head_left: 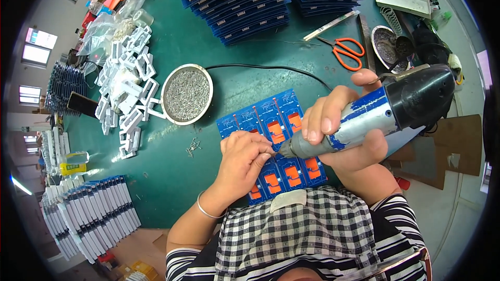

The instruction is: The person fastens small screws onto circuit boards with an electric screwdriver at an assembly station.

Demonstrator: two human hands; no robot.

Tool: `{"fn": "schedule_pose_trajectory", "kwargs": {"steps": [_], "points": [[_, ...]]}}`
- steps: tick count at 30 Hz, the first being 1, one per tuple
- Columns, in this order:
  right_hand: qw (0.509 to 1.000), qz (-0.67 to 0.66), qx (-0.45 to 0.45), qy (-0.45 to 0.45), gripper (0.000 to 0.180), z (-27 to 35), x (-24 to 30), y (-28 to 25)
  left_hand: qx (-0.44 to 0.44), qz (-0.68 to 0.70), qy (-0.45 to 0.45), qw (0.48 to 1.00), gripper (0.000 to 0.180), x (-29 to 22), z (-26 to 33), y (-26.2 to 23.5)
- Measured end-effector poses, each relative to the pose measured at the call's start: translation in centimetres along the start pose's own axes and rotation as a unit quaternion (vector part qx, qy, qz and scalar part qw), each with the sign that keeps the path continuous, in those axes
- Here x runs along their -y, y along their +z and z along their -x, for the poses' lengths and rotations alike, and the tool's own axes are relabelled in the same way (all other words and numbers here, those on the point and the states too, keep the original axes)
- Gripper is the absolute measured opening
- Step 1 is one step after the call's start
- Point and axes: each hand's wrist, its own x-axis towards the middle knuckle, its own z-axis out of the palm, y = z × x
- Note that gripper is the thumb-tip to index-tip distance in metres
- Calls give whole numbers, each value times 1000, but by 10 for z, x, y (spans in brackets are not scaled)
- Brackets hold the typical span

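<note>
My right hand [338,117] is wrapped round a blue-and-silver electric screwdriver [364,117] with a black end. The tool tilts, its tip low over a blue circuit board panel [237,117] fitted with orange pieces. Beside that tip, my left hand [242,158] rests on the panel with thumb and fingers pinched together. Whatever is between those fingertips is too small to make out. The panel lies on the green tabletop against the checked apron [291,224]. A round metal dish [179,122] of small screws stands beyond my left hand, with loose screws [194,147] on the table near it.
White plastic frames [130,91] are heaped at the left. Tall stacks of blue boards [229,5] stand at the back. Orange-handled scissors [338,48] lie at the far right, near a second dish. A black cable [260,66] crosses the table; white-edged units [94,216] line the lower left.
</note>
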Motion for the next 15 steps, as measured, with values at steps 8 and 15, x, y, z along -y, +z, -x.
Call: {"fn": "schedule_pose_trajectory", "kwargs": {"steps": [8,15], "points": [[1000,10,-10,2,65,1,1,1,-5,4,2,1000,5,1,0,1],[1000,3,-6,2,65,1,-3,0,4,-3,5,1000,4,-1,-1,0]]}}
